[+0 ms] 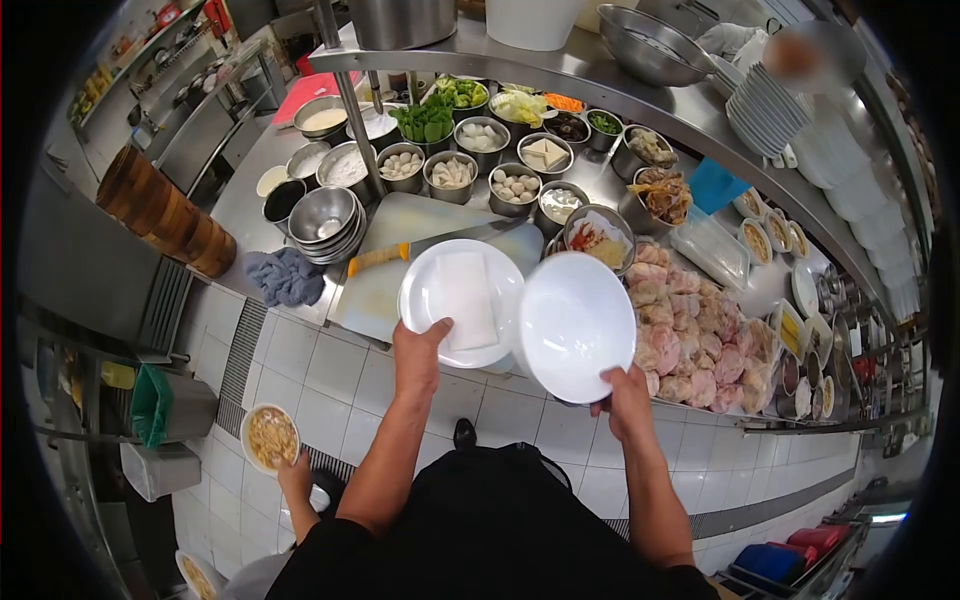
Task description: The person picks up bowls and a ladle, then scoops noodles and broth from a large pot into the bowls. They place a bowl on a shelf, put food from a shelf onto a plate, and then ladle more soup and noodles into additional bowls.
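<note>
My left hand (418, 355) grips the lower left rim of a white plate (425, 290), its thumb on top beside a folded white napkin (467, 300) lying on the plate. An empty white bowl (577, 325) is tilted toward me, its lower right rim pinched by my right hand (622, 395). The bowl's left edge meets or overlaps the plate's right edge. Behind the plate, a knife (440, 240) with a yellow handle lies across a cutting board (400, 215).
Metal containers of food (452, 175) fill the counter's back. Bagged meat (700, 340) lies right. Stacked metal bowls (325, 220) and a grey-blue cloth (285, 277) are left. A shelf (560, 70) crosses above. At lower left, another person's hand (292, 475) holds a food bowl (270, 438).
</note>
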`<act>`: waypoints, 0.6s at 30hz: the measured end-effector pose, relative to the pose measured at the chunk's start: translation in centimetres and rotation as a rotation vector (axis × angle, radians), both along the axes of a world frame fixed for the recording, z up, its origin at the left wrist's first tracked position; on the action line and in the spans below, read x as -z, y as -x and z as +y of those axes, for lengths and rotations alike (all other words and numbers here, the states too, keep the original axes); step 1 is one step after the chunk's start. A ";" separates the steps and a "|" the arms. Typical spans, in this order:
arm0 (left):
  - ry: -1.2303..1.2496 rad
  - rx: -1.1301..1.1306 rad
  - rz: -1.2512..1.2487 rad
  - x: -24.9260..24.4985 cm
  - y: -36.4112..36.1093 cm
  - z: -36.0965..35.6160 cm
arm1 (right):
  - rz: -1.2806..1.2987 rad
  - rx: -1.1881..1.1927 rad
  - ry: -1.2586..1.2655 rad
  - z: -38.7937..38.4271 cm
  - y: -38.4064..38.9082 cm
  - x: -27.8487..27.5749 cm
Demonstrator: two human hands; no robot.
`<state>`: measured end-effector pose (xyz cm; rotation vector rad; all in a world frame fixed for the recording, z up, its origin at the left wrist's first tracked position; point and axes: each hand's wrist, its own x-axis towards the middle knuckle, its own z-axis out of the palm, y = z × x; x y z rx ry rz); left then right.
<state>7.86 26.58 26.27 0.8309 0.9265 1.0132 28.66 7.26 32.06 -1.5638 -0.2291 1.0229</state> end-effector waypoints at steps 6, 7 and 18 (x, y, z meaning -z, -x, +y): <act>0.019 0.038 -0.033 0.1 -2.6 -1.1 | -0.165 -0.266 0.046 6.8 0.9 -2.7; 0.104 0.016 -0.117 0.3 -2.6 -1.1 | -0.165 -0.273 0.044 7.3 1.2 -2.8; 0.075 -0.283 -0.372 0.8 4.7 2.9 | -0.164 -0.210 0.058 9.1 0.9 12.3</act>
